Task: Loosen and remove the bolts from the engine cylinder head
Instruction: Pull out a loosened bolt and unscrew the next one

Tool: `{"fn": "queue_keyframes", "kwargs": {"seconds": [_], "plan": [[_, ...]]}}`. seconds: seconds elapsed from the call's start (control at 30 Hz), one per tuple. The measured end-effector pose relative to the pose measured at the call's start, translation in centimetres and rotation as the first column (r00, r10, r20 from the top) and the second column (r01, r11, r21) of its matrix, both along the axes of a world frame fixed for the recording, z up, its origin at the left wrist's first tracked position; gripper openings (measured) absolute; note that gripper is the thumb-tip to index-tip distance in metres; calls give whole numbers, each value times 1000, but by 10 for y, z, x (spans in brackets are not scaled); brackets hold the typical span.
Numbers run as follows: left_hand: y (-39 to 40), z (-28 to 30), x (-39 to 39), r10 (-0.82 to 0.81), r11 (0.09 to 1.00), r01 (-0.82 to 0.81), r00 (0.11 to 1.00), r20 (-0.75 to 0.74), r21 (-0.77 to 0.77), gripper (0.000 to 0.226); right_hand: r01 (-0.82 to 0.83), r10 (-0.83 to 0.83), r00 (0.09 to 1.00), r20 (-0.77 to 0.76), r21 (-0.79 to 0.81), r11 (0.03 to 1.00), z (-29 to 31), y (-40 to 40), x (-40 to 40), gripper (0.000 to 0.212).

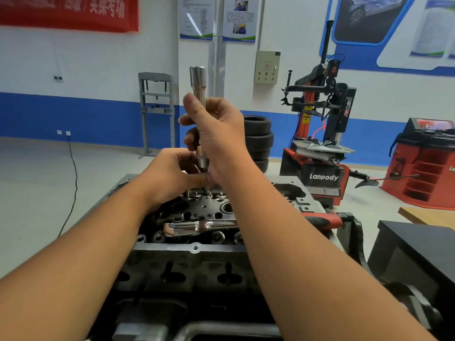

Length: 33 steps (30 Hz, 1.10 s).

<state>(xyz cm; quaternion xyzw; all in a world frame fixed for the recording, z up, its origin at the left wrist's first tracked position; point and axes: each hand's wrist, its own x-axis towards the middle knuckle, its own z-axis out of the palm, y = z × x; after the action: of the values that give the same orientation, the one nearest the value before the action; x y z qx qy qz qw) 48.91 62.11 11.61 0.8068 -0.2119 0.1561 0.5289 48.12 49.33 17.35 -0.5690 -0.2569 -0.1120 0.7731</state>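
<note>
Two bare forearms reach in from the bottom edge, over the near side of an engine cylinder head [194,249] that fills the lower centre. The left hand [170,178] sits low above the head's far edge, fingers curled tight around the lower end of a long socket extension [200,94], just beside its flared bottom collar. The right hand [216,134] is higher, wrapped closed around the middle of the same bar, which stands nearly upright with its wide socket end pointing at the ceiling. Whether a bolt hangs from the bar's lower end cannot be told, because the fingers hide it.

The step in hand appears to be lifting the tool clear of a bolt hole, or fitting it for the next one. The next move likely calls for lining the bar up squarely over a bolt on the head's top face and keeping it vertical.

Counted: two hands, one extension bar, one cylinder head. A chrome ratchet handle [197,226] lies across the middle of the head, and a red-handled tool [322,221] rests at its right edge. Bolt heads on the top face are too blurred to count. Behind, a stack of four tyres [258,139] stands beside a red tyre changer [320,134].
</note>
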Motion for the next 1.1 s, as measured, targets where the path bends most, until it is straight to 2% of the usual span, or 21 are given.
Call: {"fn": "queue_keyframes", "kwargs": {"seconds": [0.1,0.23,0.33,0.43,0.5,0.57,0.63,0.7,0.87,0.93,1.0,1.1], "plan": [[2,-1,1,-144,989,142,987,-65,-30,10,12,-12,1000,-11,-27,1000,1,0,0,29],[2,-2,-1,-163,986,162,986,-37,-47,24,-30,30,999,-32,-1,1000,2,-2,-2,40],[2,-2,1,-134,990,132,991,-29,-57,20,-33,34,999,-40,27,999,3,-2,-3,46],[2,-2,2,-143,986,140,989,-32,-85,19,-86,93,991,-92,74,994,3,-4,0,81],[2,-3,2,-182,979,178,983,-37,-102,19,-84,95,987,-130,89,993,2,-5,3,90],[0,-3,-1,-197,978,193,980,-39,-83,12,-58,68,988,-136,75,995,2,-3,2,73],[-1,-4,0,-183,983,182,983,-26,-24,10,-42,49,993,-106,67,997,3,-2,1,45],[-2,-3,-1,-175,984,175,984,-10,-27,10,-27,31,998,-51,64,998,3,-1,1,25],[-1,-1,-2,-166,984,166,986,-4,-60,15,82,-82,997,9,31,996,1,1,3,23],[0,-1,-2,-167,985,165,985,-41,-45,16,82,-82,996,20,-8,997,0,2,4,24],[1,-1,-1,-154,988,152,986,-63,-23,10,60,-60,998,15,-22,998,1,3,4,33],[0,-2,0,-120,993,120,993,-23,-3,10,45,-44,999,29,-28,999,0,3,5,34]]}}
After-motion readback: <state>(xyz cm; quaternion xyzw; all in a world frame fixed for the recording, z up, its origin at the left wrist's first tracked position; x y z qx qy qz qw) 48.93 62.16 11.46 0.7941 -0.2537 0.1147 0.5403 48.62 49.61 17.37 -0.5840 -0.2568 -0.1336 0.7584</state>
